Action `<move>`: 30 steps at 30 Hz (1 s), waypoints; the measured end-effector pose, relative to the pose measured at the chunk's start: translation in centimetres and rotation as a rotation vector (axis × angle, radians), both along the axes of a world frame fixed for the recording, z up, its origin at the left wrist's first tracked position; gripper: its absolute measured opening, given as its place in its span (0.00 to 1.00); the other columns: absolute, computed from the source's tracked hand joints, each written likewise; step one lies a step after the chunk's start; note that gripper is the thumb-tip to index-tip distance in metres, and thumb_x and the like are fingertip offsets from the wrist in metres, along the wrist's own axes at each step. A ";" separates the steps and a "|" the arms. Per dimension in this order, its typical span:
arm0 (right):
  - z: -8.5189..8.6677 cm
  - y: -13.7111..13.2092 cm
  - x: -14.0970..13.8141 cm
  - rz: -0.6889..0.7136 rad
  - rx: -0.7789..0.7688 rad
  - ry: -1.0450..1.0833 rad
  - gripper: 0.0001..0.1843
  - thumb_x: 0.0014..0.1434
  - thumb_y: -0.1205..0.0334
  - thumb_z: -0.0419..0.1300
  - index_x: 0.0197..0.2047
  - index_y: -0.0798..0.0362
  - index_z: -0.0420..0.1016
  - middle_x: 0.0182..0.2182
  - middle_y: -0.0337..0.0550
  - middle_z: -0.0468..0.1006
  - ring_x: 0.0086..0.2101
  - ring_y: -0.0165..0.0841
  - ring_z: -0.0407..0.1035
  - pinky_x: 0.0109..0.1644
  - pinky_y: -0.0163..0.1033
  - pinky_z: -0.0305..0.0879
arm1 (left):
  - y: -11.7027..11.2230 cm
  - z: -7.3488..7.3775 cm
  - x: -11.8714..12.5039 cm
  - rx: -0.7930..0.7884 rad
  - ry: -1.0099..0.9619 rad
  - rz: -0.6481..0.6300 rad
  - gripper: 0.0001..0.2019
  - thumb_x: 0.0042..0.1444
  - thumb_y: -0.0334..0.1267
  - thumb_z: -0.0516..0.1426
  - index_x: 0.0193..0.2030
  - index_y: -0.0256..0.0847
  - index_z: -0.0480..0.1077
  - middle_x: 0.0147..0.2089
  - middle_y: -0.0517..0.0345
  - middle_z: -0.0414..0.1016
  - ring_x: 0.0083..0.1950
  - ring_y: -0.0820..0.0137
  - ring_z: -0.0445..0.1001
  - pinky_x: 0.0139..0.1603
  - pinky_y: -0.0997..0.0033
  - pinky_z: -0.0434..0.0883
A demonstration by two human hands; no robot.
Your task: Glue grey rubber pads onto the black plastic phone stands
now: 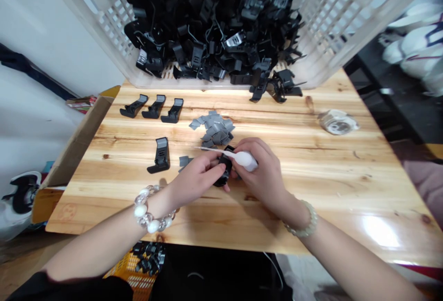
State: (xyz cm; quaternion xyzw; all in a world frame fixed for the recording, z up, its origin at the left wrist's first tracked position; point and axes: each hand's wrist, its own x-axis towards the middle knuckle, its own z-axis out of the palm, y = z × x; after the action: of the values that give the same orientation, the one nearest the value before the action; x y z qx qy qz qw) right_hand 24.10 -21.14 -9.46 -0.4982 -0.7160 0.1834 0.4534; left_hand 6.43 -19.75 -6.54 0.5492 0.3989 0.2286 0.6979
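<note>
Black clip (223, 172), white bottle (245, 160), fingers (209, 168) gripping both

**Pine counter standing beside a white wall**

A white wall (41, 29) is rising along the left side, and a varnished pine counter (332, 190) is filling the middle of the view. Light is glaring off the counter's near right end. A cardboard box (78, 144) is leaning against its left edge, brown floor (24, 257) is showing below, and what are possibly white bags (415, 47) are sitting off to the right.
</note>
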 end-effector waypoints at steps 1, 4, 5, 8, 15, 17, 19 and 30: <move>0.0 0.0 0.0 -0.008 -0.015 0.004 0.08 0.55 0.70 0.61 0.37 0.49 0.69 0.38 0.42 0.76 0.40 0.35 0.71 0.43 0.41 0.67 | -0.1 -0.1 0.0 0.000 -0.001 0.007 0.12 0.64 0.37 0.52 0.50 0.35 0.70 0.34 0.57 0.77 0.31 0.73 0.78 0.38 0.72 0.75; 0.1 0.1 0.0 -0.037 -0.114 0.050 0.06 0.57 0.65 0.62 0.37 0.48 0.68 0.37 0.42 0.76 0.38 0.35 0.71 0.42 0.40 0.67 | -0.3 -0.1 0.1 0.007 0.006 0.037 0.17 0.64 0.37 0.52 0.58 0.35 0.66 0.31 0.59 0.75 0.31 0.72 0.78 0.38 0.72 0.75; 0.1 0.1 0.0 -0.048 -0.164 0.078 0.06 0.57 0.63 0.62 0.38 0.48 0.68 0.37 0.42 0.76 0.37 0.35 0.71 0.41 0.40 0.67 | -0.4 -0.1 0.1 0.009 0.008 0.049 0.18 0.64 0.37 0.53 0.59 0.35 0.65 0.31 0.59 0.75 0.31 0.72 0.77 0.38 0.71 0.75; 0.3 0.3 0.0 -0.062 -0.301 0.162 0.08 0.57 0.59 0.63 0.38 0.49 0.68 0.34 0.41 0.77 0.35 0.35 0.71 0.39 0.40 0.67 | -0.6 -0.3 0.1 0.019 0.007 0.062 0.19 0.63 0.38 0.53 0.60 0.36 0.65 0.37 0.56 0.77 0.32 0.73 0.76 0.38 0.71 0.76; 1.0 0.7 0.3 0.001 -0.508 0.304 0.10 0.53 0.58 0.66 0.34 0.49 0.67 0.28 0.38 0.76 0.29 0.33 0.70 0.31 0.38 0.66 | -0.6 -0.7 0.0 0.032 0.012 0.014 0.18 0.65 0.39 0.52 0.60 0.39 0.65 0.41 0.54 0.77 0.35 0.72 0.76 0.42 0.69 0.77; 1.1 0.8 0.3 0.008 -0.558 0.354 0.11 0.52 0.59 0.66 0.33 0.50 0.66 0.27 0.37 0.75 0.27 0.31 0.69 0.29 0.37 0.66 | -0.6 -0.7 0.0 0.036 0.012 0.017 0.18 0.65 0.39 0.52 0.60 0.38 0.65 0.42 0.53 0.77 0.35 0.73 0.76 0.42 0.69 0.76; 1.3 0.8 0.3 0.012 -0.601 0.403 0.12 0.52 0.59 0.66 0.33 0.50 0.66 0.26 0.36 0.74 0.25 0.30 0.69 0.27 0.37 0.66 | -0.6 -0.6 0.1 0.042 0.009 0.019 0.18 0.65 0.39 0.52 0.60 0.38 0.66 0.44 0.52 0.77 0.34 0.73 0.75 0.42 0.69 0.76; 1.6 0.9 -0.2 0.076 -0.734 0.589 0.14 0.51 0.58 0.66 0.33 0.49 0.62 0.23 0.32 0.69 0.21 0.30 0.68 0.24 0.37 0.66 | -0.8 -0.6 0.2 0.064 0.006 0.012 0.17 0.65 0.38 0.52 0.59 0.37 0.66 0.45 0.52 0.77 0.36 0.73 0.75 0.42 0.70 0.76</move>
State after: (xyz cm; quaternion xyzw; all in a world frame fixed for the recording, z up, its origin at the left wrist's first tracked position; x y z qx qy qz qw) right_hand 23.94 -20.27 -7.87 -0.5260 -0.4623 0.5745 0.4239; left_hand 6.63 -20.52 -7.17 0.5694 0.3969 0.2439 0.6773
